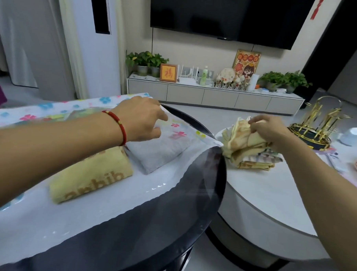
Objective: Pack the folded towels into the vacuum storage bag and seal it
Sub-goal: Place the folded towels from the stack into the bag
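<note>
- Landmark: the vacuum storage bag (pixel 163 171), flower-printed, lies flat across the dark round table (pixel 169 227); its open mouth faces the pale round table (pixel 263 196) on the person's right.
- Left hand (pixel 141 119) sits at the far corner of the bag's mouth, fingers pinched together on the top film and lifting it; the mouth gapes toward the right.
- Two towels look to be inside the bag already: a grey towel (pixel 158 151) just inside the mouth, and a yellow towel (pixel 92 174) deeper in, touching the grey one's inner side.
- Right hand (pixel 270 129) rests on the towel stack (pixel 248 150), just beyond the mouth corner of the bag; fingers curled and closed on the top cream towel (pixel 241 136), which is bunched and partly raised.
- Key relation: the stack lies directly right of the mouth, so the gripped towel would travel leftward, under the lifted film. Right hand is plainly the nearer one.
- Axis: the stacked towels run roughly toward and away from the bag; the grey towel's long side angles diagonally from the mouth inward.
- Judgement: packing partway done; sealing not yet begun.
</note>
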Demonstrator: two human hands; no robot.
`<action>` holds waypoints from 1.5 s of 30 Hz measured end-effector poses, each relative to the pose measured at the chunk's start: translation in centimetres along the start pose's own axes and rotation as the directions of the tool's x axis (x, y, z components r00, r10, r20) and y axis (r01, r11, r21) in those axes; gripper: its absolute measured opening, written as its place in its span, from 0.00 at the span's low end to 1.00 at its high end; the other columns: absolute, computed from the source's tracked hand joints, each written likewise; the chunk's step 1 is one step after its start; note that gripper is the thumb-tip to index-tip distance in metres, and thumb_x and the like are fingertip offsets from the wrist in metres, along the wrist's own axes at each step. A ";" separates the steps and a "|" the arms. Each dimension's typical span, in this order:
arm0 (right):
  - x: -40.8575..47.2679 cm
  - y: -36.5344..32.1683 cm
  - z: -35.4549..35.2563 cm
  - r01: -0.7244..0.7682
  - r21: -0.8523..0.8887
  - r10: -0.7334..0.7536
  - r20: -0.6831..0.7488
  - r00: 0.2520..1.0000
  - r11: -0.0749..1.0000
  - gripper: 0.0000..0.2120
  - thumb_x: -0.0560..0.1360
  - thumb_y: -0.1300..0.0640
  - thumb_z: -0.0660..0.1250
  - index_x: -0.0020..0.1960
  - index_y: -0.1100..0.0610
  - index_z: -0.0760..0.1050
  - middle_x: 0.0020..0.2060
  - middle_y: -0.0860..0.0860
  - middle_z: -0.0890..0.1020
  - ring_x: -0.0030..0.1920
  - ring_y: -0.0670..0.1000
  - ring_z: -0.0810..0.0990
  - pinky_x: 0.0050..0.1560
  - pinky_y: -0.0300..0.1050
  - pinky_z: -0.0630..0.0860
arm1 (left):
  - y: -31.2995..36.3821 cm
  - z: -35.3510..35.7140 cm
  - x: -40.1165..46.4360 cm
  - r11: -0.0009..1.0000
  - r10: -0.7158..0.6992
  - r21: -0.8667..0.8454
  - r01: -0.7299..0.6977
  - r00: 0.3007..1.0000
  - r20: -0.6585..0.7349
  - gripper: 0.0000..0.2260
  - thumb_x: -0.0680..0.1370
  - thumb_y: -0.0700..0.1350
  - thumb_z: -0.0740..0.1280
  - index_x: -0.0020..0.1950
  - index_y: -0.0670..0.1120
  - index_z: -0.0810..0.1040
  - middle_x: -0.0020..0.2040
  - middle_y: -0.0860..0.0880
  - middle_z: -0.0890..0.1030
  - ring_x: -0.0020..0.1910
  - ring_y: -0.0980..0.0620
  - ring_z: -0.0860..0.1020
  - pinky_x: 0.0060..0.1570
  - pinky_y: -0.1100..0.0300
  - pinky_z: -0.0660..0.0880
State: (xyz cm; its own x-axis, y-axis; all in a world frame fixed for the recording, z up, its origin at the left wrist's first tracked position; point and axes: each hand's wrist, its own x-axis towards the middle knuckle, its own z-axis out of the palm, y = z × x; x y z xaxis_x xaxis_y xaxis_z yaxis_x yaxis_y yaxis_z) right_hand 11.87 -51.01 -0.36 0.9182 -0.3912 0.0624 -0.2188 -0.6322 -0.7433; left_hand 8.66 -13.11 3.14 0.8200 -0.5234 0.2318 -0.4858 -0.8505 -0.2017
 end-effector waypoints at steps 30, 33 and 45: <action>-32.4 -28.4 34.9 -0.459 0.790 -0.283 0.587 0.759 0.407 0.22 0.81 0.65 0.64 0.62 0.39 0.77 0.58 0.59 0.82 0.47 0.56 0.81 0.42 0.48 0.82 | -10.9 -10.6 -14.4 0.899 -0.414 0.210 0.384 0.903 0.120 0.27 0.72 0.63 0.63 0.69 0.54 0.70 0.46 0.49 0.69 0.49 0.40 0.75 0.52 0.40 0.77; -33.2 -28.0 35.7 -0.649 0.714 -0.386 0.694 0.608 0.262 0.27 0.83 0.65 0.63 0.72 0.36 0.71 0.67 0.59 0.79 0.62 0.61 0.82 0.56 0.58 0.82 | -11.5 -10.5 -14.3 0.901 -0.409 0.203 0.383 0.905 0.111 0.28 0.72 0.63 0.63 0.70 0.54 0.70 0.45 0.49 0.69 0.47 0.41 0.74 0.51 0.41 0.77; -30.2 -19.5 33.3 0.322 0.353 -0.476 0.596 0.647 0.878 0.22 0.75 0.61 0.63 0.67 0.47 0.75 0.45 0.58 0.86 0.41 0.53 0.82 0.40 0.47 0.78 | -10.7 -6.1 -14.3 0.929 -0.343 0.178 0.324 0.935 0.087 0.27 0.71 0.63 0.62 0.69 0.56 0.70 0.54 0.46 0.79 0.50 0.41 0.76 0.46 0.46 0.76</action>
State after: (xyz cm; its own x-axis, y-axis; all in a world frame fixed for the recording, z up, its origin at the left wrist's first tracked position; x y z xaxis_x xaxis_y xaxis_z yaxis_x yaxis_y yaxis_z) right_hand -0.59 -4.63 -9.94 0.8947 0.4466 -0.0022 0.2199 -0.4447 -0.8683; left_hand 0.33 3.13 7.78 0.9600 -0.1934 0.2027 -0.1318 -0.9503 -0.2821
